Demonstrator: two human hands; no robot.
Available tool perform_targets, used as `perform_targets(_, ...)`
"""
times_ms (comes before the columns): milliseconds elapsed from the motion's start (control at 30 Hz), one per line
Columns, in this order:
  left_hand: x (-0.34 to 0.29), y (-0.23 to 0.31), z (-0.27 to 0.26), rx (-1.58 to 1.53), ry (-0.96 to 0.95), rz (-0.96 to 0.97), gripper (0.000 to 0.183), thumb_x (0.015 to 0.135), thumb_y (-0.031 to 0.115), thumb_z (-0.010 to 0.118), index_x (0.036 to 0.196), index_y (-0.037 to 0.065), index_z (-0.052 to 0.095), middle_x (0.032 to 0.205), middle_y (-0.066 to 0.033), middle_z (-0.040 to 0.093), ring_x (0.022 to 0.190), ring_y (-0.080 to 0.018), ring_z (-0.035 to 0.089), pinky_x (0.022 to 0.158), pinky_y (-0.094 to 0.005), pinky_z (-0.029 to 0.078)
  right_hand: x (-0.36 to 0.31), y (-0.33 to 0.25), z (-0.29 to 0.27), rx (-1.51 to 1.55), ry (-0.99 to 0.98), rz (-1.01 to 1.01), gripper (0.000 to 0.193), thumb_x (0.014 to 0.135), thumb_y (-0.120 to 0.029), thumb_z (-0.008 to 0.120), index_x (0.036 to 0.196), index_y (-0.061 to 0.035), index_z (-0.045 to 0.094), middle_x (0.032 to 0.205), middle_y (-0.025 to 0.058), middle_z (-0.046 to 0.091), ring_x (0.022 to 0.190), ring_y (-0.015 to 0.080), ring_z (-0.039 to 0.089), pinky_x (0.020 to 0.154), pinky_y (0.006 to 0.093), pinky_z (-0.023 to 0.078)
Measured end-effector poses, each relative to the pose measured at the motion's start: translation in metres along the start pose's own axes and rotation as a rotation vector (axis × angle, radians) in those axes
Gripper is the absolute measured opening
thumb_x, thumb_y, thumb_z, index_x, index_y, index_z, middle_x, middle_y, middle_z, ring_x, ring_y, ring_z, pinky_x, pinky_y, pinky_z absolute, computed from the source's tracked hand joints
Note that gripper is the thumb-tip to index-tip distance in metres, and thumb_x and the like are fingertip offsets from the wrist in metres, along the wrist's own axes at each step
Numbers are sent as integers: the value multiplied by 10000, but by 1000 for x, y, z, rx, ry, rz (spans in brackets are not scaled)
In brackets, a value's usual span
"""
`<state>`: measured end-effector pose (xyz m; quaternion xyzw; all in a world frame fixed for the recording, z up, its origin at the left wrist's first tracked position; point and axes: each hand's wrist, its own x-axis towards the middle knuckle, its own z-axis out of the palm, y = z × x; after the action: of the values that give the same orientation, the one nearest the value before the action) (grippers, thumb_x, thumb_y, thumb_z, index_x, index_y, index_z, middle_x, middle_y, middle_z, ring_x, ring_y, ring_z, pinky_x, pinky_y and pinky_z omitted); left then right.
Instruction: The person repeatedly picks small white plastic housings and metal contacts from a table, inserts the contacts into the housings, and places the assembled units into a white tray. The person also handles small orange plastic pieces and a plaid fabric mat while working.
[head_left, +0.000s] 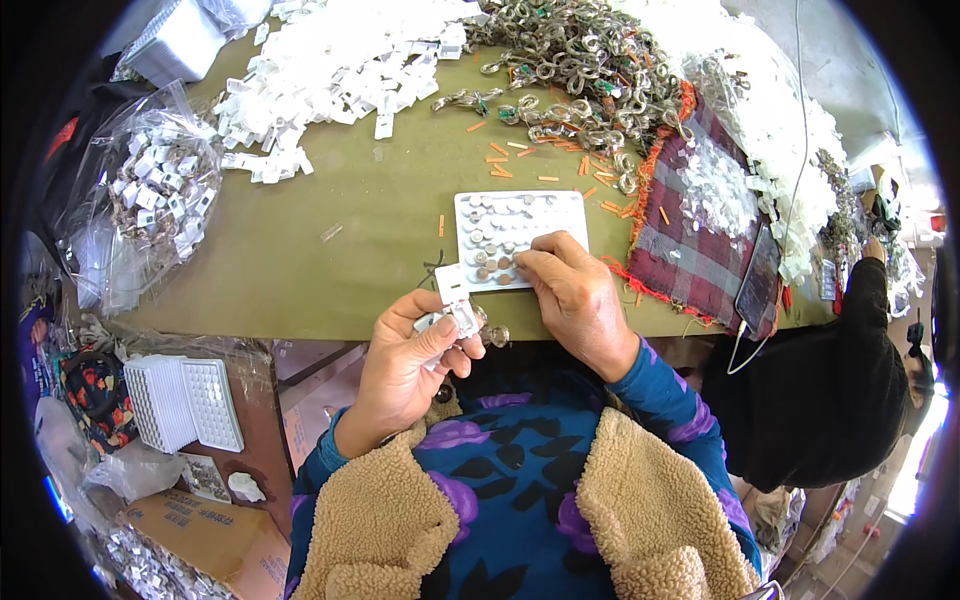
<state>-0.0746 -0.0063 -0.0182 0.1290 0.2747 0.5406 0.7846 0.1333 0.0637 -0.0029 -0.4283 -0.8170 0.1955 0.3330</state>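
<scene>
My left hand (405, 350) is closed around a white plastic casing (452, 284), which is tilted up between thumb and fingers. A small coil of clear cable (496, 336) hangs beside its fingertips. My right hand (580, 300) reaches over a white tray (463, 225) with its thumb and forefinger pinched together at the tray's near right part. Whatever is between those fingertips is hidden. Small round metal discs (480, 237), some silvery and some brownish, sit in rows in the tray's pockets.
White plastic parts (330, 90) and coiled clear cables (590, 60) are heaped at the back. Orange strips (497, 150) lie scattered nearby. At right, a plaid cloth (690, 250) bears clear pieces and a phone (758, 278); a person in black (820, 390) sits beyond. A filled plastic bag (150, 200) stands left.
</scene>
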Motion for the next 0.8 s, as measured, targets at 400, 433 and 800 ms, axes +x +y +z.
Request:
perform_targets(400, -10, -19, 11, 17, -3, 0, 220, 957, 49, 628, 1167, -17, 622, 969, -136, 703, 796, -195, 699, 606, -268, 587, -22, -59, -13, 80, -33, -179, 278, 747, 23, 651, 1024, 5, 655, 987, 130, 581, 719, 301, 658, 617, 372, 560)
perform_targets(433, -11, -19, 11, 24, -5, 1, 224, 960, 51, 624, 1173, -17, 620, 967, -132, 703, 796, -191, 699, 605, -266, 587, -23, -60, -14, 77, -47, -184, 297, 738, 27, 644, 1033, 5, 655, 994, 131, 581, 725, 307, 659, 627, 373, 562)
perform_targets(800, -12, -17, 15, 25, -67, -65, 241, 971, 119, 623, 1166, -22, 604, 918, -115, 687, 754, -157, 667, 618, -263, 560, -21, -62, -17, 294, 178, -74, 320, 792, 58, 690, 1104, -5, 658, 829, 118, 651, 737, 285, 670, 645, 352, 541)
